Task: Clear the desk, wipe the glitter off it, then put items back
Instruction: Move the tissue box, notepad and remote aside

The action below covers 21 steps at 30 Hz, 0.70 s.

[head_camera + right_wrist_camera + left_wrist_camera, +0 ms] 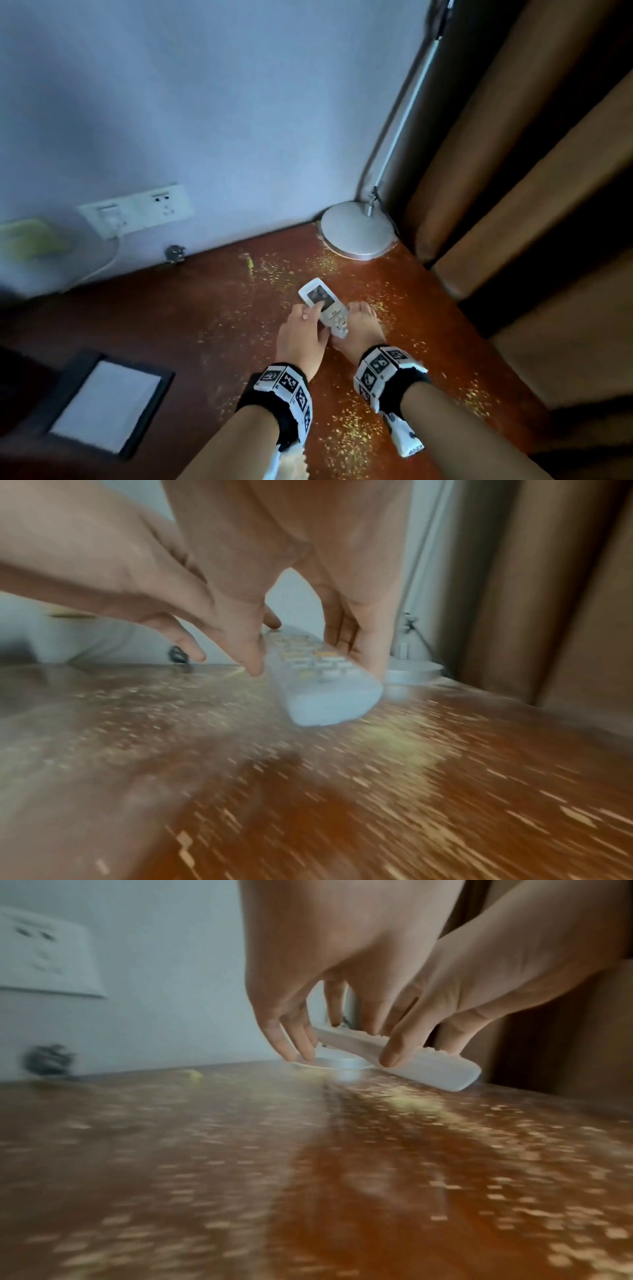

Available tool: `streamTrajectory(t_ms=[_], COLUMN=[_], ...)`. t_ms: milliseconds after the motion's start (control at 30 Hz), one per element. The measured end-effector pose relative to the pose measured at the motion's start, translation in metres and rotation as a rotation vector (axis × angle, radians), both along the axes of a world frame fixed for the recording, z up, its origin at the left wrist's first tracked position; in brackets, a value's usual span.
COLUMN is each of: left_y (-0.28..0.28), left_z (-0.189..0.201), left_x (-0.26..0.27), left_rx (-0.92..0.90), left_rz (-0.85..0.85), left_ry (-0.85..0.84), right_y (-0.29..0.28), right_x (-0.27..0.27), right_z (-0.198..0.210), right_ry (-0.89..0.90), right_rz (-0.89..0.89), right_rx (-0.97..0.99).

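A white remote control [321, 300] with a small screen lies at the middle of the brown desk [212, 342], which is strewn with gold glitter [346, 435]. Both hands are on the remote. My left hand [310, 317] has its index finger laid over the screen and its thumb along the left edge. My right hand [356, 320] grips the button end from the right; in the right wrist view its thumb [253, 664] and fingers [371, 661] pinch the remote [329, 693] by its sides. In the left wrist view the remote [435, 1066] sits tilted, its near end low.
A silver lamp base [356, 229] stands in the desk's back right corner, beside brown curtains [513, 178]. A wall socket [137, 209] with a plugged cable is at the back left. A black-framed white pad [102, 404] lies at the front left.
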<state>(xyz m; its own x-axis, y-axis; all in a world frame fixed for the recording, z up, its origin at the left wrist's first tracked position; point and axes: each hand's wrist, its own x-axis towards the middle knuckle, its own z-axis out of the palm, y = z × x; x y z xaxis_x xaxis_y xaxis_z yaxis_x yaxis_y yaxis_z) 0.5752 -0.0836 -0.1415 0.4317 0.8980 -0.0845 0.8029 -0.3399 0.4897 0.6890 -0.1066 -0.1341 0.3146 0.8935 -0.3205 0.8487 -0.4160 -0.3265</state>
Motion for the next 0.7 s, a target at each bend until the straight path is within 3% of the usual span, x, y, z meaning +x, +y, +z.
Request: streamTrajectory(t_ms=[233,400,567,700], left_y=[0.051,0.071,0.085,0.091], left_z=[0.002,-0.01,-0.025,-0.034], left_x=[-0.165,-0.255,-0.304,-0.313], left_rx=[0.057,0.027,0.0,-0.027], left_rz=[0.275,0.437,0.507,0.505], left_ry=[0.113,0.167,0.225,0.256], right_y=[0.081,0.124,0.148,0.155], right_x=[-0.151,-0.246,-0.301,-0.315], right_z=[0.007,-0.003,-0.022,-0.035], right_ry=[0.038,0.041,0.021,-0.005], right_rz=[0.282,0.477,0.54,0.547], right_rx=[0.031,-0.01,-0.012,-0.019])
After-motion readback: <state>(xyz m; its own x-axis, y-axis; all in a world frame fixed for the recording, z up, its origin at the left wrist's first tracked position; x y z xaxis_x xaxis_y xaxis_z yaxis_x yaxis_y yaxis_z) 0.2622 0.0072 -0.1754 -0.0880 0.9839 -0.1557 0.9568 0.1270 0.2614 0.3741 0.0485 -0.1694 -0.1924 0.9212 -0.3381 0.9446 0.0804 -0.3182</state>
